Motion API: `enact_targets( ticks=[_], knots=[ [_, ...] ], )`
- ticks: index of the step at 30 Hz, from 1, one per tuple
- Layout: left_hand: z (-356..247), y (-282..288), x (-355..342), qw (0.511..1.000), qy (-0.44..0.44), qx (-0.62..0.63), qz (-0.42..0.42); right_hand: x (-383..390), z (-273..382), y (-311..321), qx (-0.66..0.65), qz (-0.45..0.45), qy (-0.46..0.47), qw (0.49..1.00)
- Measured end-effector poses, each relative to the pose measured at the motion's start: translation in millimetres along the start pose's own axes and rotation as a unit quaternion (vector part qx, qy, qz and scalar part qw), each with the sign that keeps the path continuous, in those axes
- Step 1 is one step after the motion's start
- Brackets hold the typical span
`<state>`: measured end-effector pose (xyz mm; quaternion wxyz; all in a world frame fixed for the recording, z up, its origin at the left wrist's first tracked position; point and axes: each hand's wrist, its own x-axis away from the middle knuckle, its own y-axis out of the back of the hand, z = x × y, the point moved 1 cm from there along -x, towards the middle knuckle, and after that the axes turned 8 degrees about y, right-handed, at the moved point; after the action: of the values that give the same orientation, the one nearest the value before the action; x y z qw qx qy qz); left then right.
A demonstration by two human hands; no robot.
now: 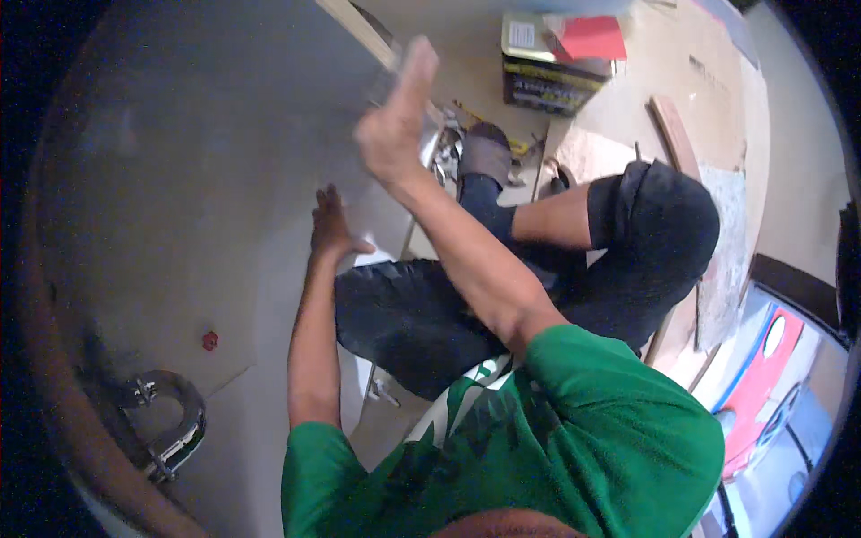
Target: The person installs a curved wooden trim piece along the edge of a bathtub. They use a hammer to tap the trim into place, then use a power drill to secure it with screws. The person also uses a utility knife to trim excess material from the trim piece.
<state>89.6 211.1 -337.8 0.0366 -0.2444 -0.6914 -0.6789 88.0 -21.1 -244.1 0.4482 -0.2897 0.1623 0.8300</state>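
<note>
- Head view, looking down on someone sitting in a green T-shirt (574, 430) and dark shorts (664, 211), legs bent.
- Main thing is a big grey panel (197, 179), filling most of the left side, with its right edge running close by the legs.
- Left hand (334, 224) is spread wide, thumb stuck out to the side. Looks like it's on the panel near that edge, just past the knee, though I can't swear to contact.
- Right hand (395, 134) is further forward and blurry, over the panel's edge. Something long points up from it, could be a finger or an object, so I honestly can't tell if it's holding anything.
- Just beyond it there's a pale wooden strip (359, 31) sloping along the top.
- Lower left: a curved chrome pipe (188, 421), plus a little red knob (210, 341) near it.
- One foot in a brownish slipper (487, 157) sits near a jumble of small metal bits and tools (446, 154).
- Past the foot, a dark box (547, 90) with yellow markings has a red sheet (594, 38) on top.
- Over on the right, a wooden piece (673, 134) lies next to some cardboard (713, 81).
</note>
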Motion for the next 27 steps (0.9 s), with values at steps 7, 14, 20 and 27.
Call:
enact_targets(
  ticks=[7,14,20,27],
  knots=[
    [-22.1,7.9,4.9,0.997,0.053,0.018,0.053,65.8,-96.9,22.2,0.026,0.078,-0.212,0.974],
    [-0.5,-8.0,-1.0,0.999,0.043,-0.002,0.033,9.9,-15.4,8.7,0.009,0.07,-0.127,0.989],
    [-16.3,3.4,-5.8,1.0,0.017,0.002,0.003,59.8,-104.4,22.1,-0.06,0.087,-0.277,0.955],
    [-2.6,2.2,2.6,0.999,-0.035,-0.003,-0.017,-3.4,7.5,13.5,-0.012,0.036,-0.005,0.999]
  ],
)
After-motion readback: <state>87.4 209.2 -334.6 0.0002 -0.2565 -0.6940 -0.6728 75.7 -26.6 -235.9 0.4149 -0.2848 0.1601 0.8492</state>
